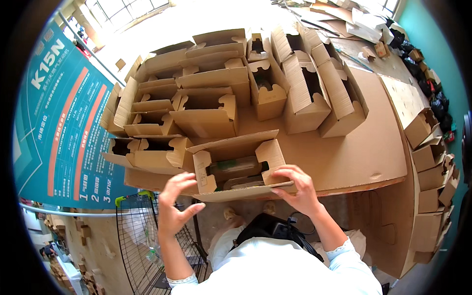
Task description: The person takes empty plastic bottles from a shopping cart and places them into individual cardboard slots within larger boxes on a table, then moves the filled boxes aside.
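Note:
An open-topped cardboard box (202, 167) sits in front of me at the near edge of the table, its long flaps standing out. Inside lie clear, bottle-like things (236, 164) with some green on them; their exact kind is hard to make out. At the box's left end is my left hand (176, 201), its thumb and fingers spread with nothing between them. My right hand (299, 191) has the near right corner of the box between its fingers above and its thumb at the front flap.
Several more open cardboard boxes (204, 123) crowd the brown table (364, 162) beyond and to the left. A black wire cart (137, 231) stands below at left, beside a teal banner (64, 123). Boxes (427, 196) line the right side. Flattened cardboard (334, 24) lies far back.

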Tool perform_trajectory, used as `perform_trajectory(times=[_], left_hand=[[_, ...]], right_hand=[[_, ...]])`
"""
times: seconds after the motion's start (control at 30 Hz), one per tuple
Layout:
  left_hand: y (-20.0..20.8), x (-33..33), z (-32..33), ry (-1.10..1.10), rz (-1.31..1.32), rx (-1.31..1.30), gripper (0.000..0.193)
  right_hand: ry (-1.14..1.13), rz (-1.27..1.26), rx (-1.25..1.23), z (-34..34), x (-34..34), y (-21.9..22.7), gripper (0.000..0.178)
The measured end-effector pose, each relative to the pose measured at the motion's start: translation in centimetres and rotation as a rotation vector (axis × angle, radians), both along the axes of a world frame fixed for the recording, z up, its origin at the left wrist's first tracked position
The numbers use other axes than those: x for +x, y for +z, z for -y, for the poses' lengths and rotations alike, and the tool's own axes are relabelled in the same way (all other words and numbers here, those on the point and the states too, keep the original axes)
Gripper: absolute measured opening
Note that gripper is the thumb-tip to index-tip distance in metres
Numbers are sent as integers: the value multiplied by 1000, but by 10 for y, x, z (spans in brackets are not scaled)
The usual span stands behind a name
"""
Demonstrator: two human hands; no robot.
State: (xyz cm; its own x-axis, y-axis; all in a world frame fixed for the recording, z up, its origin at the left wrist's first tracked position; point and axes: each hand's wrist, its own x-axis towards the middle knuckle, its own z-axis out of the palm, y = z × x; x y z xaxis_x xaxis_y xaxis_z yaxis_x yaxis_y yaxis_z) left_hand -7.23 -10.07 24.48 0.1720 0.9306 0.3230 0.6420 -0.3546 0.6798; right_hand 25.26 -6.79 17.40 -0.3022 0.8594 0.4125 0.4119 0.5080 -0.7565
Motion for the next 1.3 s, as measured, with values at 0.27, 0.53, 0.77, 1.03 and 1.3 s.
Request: perform_trajectory(times=[0.27, 0.53, 0.77, 1.03, 1.3], left_hand=[[-41, 31, -13, 439, -25, 20, 78], [-56, 7, -14, 109, -260, -69, 78], [-81, 14, 10, 62, 65, -289, 120], [-176, -26, -9, -102, 231, -646, 80], [-173, -18, -36, -249, 138, -584, 47]], right_hand=[[-217, 453, 317, -53, -20, 35, 76], [245, 438, 137, -64, -5, 2, 57], [312, 697, -86, -53, -1, 18, 113], [380, 894, -345, -75, -17, 38, 133], [218, 814, -332, -50, -13, 28, 132]])
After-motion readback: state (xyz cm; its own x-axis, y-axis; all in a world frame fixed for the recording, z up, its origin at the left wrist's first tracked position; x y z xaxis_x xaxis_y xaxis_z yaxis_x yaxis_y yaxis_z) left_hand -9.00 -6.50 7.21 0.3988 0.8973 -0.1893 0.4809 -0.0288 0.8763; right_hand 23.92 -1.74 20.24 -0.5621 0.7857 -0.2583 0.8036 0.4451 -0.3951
